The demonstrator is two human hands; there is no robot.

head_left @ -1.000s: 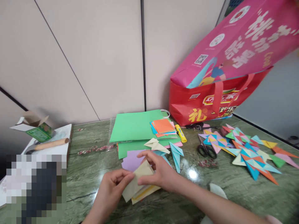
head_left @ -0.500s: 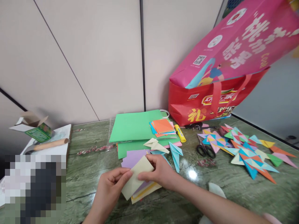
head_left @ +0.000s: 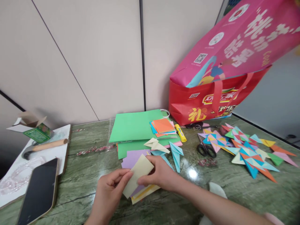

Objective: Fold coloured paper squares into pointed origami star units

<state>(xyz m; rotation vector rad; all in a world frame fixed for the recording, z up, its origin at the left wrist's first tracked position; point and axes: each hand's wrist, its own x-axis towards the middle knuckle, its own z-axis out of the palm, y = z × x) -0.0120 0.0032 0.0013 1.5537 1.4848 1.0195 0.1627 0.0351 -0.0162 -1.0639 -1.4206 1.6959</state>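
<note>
A cream sheet of paper (head_left: 138, 175), tilted and looking like a narrow rectangle, is held between both hands. My left hand (head_left: 111, 187) pinches its left edge between thumb and fingers. On its upper right, my right hand (head_left: 160, 173) grips with the thumb in front and fingers behind. Below it lie purple paper (head_left: 134, 158) and yellow paper (head_left: 144, 194), partly covered by the hands. Just beyond are a folded cream piece (head_left: 156, 145) and a folded light-blue piece (head_left: 176, 155).
Green sheets (head_left: 134, 126) carry small orange squares (head_left: 163, 126), beside a yellow glue stick (head_left: 180, 133). Scissors (head_left: 206, 150) and folded paper stars (head_left: 253, 157) lie right, before a red bag (head_left: 187, 104). Left are a phone (head_left: 39, 190), a wooden-handled tool (head_left: 50, 145) and an opened box (head_left: 37, 129).
The cream paper appears narrower now, its right side drawn in by my right hand. Both hands stay in nearly the same place. The phone at left, pixelated before, shows clearly.
</note>
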